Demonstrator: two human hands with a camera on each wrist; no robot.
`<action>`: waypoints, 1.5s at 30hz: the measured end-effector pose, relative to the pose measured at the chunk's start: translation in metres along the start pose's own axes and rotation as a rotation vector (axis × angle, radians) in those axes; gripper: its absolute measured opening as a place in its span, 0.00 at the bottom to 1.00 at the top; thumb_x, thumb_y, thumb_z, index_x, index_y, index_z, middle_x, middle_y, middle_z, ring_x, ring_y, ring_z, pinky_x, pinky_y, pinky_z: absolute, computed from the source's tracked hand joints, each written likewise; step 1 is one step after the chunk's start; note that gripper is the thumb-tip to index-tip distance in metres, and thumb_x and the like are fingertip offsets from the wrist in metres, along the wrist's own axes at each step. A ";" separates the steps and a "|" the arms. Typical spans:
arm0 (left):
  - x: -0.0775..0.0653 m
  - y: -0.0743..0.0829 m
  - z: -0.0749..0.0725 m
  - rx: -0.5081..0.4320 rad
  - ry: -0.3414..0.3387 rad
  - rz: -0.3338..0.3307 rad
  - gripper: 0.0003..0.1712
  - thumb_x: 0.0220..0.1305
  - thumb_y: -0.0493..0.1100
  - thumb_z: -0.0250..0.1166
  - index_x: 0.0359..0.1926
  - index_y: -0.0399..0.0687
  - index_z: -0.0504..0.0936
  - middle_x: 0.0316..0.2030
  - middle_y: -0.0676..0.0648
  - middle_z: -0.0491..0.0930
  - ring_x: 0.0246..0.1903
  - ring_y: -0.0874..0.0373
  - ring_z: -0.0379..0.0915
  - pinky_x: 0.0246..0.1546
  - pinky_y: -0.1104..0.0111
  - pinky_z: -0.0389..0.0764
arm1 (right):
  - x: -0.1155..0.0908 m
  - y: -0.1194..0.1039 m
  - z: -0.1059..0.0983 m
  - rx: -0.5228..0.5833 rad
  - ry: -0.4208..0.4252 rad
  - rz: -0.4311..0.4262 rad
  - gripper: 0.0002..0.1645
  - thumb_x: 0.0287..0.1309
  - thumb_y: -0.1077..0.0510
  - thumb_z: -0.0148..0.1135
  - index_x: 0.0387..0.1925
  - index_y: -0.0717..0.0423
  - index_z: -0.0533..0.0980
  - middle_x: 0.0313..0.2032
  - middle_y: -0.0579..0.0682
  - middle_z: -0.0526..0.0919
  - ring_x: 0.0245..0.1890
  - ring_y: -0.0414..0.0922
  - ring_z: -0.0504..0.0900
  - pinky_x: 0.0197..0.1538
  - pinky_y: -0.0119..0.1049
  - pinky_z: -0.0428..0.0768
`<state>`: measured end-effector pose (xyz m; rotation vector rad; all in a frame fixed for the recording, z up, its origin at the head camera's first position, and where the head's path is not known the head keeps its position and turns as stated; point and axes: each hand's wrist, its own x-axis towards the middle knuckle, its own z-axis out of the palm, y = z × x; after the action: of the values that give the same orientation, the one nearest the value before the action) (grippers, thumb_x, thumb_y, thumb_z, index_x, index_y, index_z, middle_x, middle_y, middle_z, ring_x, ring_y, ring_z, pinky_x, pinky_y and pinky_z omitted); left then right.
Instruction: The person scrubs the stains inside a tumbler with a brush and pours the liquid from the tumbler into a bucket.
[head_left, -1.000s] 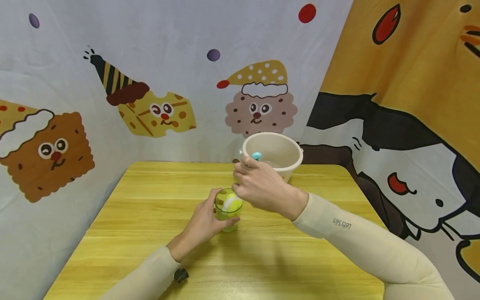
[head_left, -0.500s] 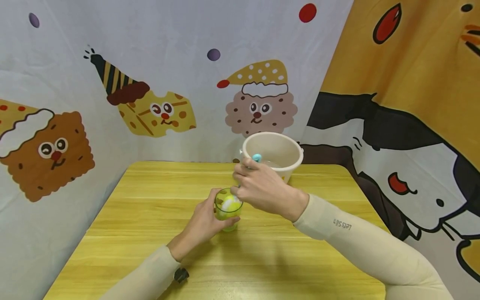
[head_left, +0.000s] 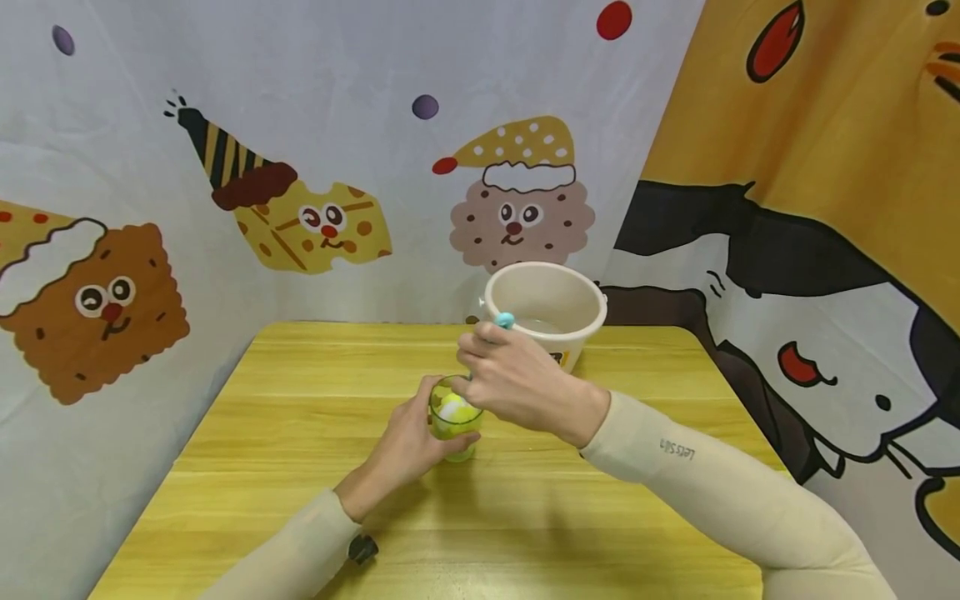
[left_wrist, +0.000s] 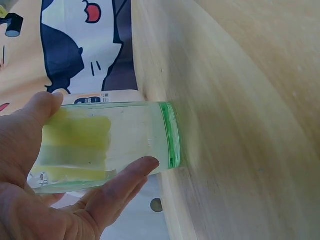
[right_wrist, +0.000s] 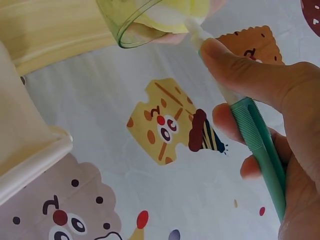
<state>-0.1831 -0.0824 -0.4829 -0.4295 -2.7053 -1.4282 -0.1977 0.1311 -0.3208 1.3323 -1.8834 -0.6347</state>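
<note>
My left hand (head_left: 408, 446) grips a clear, green-tinted drinking glass (left_wrist: 135, 127), its thumb and fingers on either side. The thick green base of the glass is right at the wooden tabletop. My right hand (head_left: 521, 385) holds a cup brush by its teal and white handle (right_wrist: 257, 137), thumb along the shaft. The handle's teal end (head_left: 505, 320) pokes out above the fist in the head view. Inside the upper part of the glass sits the brush's yellow and white sponge head (left_wrist: 75, 137). The right fingers are close over the glass rim.
A cream bucket (head_left: 543, 292) stands at the back of the wooden table (head_left: 300, 417), just beyond the right hand. Behind the table hangs a cloth (head_left: 352, 67) printed with cartoon figures. Something small and dark (head_left: 363, 549) shows beside the left sleeve.
My right hand has shifted slightly left with the brush, and the handle's teal end has moved left and a little lower. The left hand keeps the glass in place.
</note>
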 end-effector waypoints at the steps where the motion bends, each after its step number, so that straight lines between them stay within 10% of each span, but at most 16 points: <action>1: 0.000 0.000 0.000 0.002 0.001 0.002 0.52 0.63 0.59 0.91 0.79 0.58 0.71 0.56 0.46 0.90 0.48 0.57 0.87 0.46 0.61 0.90 | 0.000 0.000 0.000 0.003 0.008 0.003 0.07 0.62 0.49 0.87 0.39 0.34 0.93 0.36 0.42 0.94 0.41 0.44 0.75 0.62 0.40 0.71; 45: 0.001 -0.001 0.003 0.026 0.012 0.047 0.53 0.64 0.56 0.91 0.80 0.53 0.69 0.62 0.42 0.90 0.58 0.51 0.91 0.57 0.52 0.96 | -0.015 -0.003 0.012 0.024 0.062 0.196 0.11 0.58 0.59 0.84 0.33 0.35 0.92 0.42 0.42 0.96 0.46 0.47 0.81 0.63 0.41 0.74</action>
<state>-0.1841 -0.0804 -0.4857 -0.4781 -2.6831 -1.3775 -0.2024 0.1439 -0.3351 1.1503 -1.9469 -0.4670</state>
